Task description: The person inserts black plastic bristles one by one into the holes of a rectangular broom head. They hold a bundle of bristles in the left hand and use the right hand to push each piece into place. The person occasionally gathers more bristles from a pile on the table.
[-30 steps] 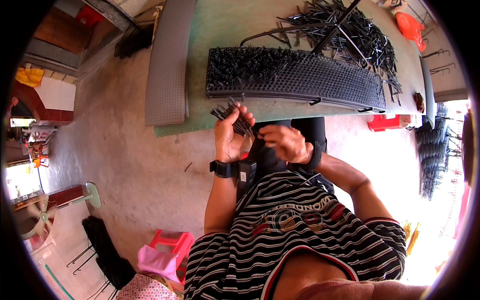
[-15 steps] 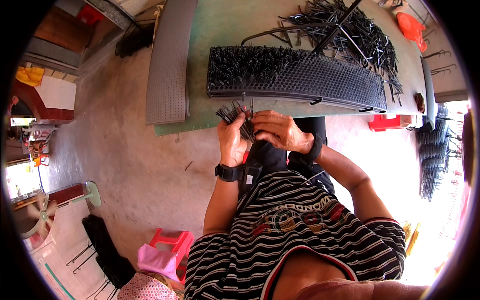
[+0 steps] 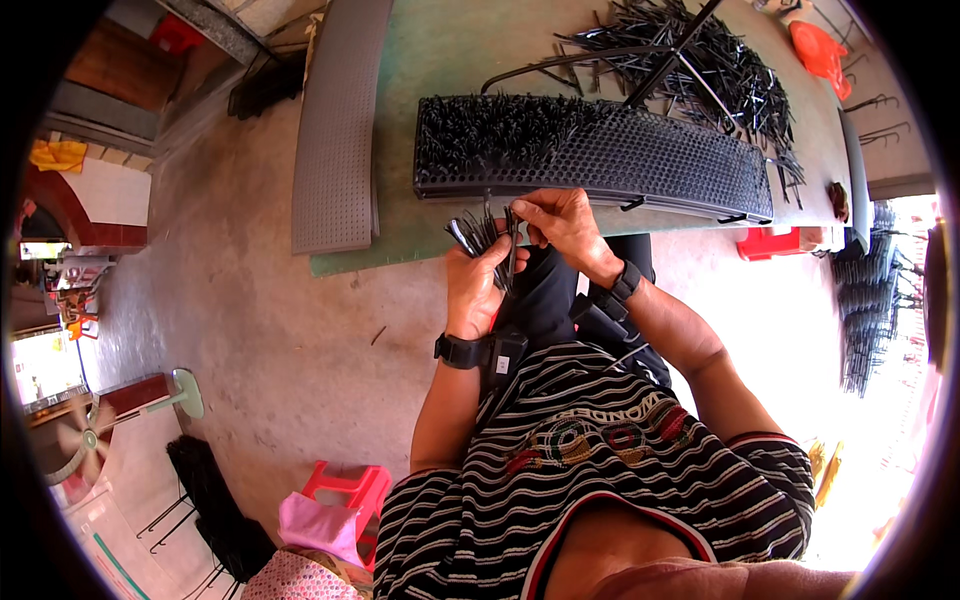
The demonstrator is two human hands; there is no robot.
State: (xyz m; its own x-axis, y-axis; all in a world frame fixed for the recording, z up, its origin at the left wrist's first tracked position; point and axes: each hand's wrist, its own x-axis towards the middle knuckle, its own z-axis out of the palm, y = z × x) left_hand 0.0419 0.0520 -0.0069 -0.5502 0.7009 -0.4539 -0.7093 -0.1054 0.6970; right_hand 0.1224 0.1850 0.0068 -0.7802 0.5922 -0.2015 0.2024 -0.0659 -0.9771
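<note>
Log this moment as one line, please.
left hand: holds bunch of thin black pins | right hand: pinching one pin | long black perforated panel: on green table

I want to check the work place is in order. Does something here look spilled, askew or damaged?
Nothing looks damaged. The loose black metal pins lie in a tangled heap on the green table, behind the black perforated panel. The left hand holds a bundle of pins; the right hand pinches one.

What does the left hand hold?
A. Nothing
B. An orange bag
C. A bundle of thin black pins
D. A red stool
C: the left hand grips a bundle of black pins fanning above its fingers, while the right hand pinches one of them.
</note>
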